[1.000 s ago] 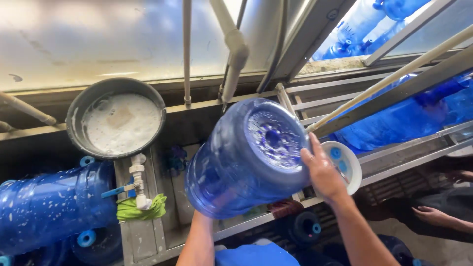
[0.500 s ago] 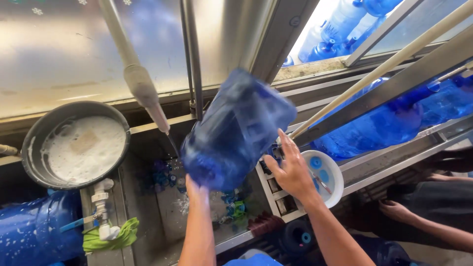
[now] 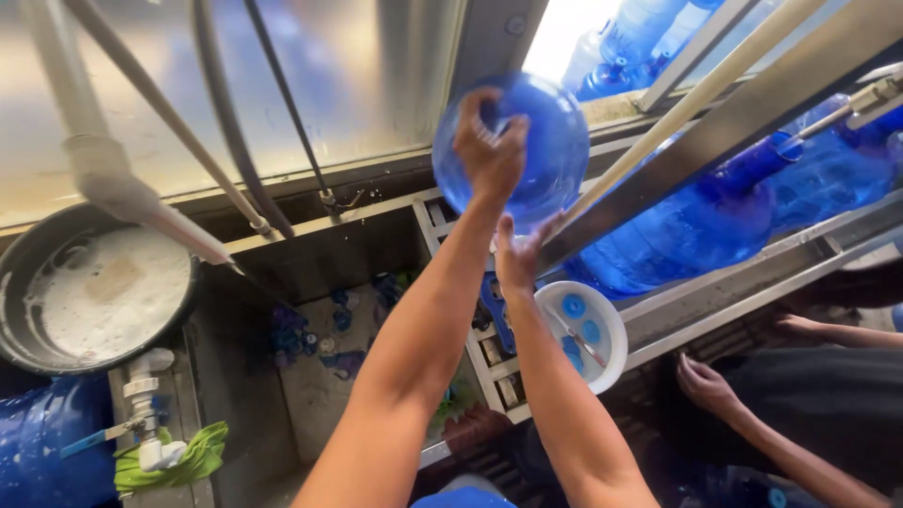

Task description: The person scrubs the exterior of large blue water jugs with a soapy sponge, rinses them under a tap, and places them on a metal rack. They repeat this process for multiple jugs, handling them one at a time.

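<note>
jug (image 3: 555, 141) raised, turned | left hand (image 3: 489, 150) on top | right hand (image 3: 517, 259) beneath

The left fingers (image 3: 489, 118) covered part of the blue jug (image 3: 555, 150), and its neck was hidden behind them. Below the right fingers (image 3: 515, 246), small blue caps (image 3: 576, 308) in the white bowl (image 3: 611, 325) were too small to make out clearly. Another person's hand (image 3: 707, 386) was cut off at the lower right.

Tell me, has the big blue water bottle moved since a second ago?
Yes. The blue bottle went up and away from the foamy basin, toward the metal rail.
</note>
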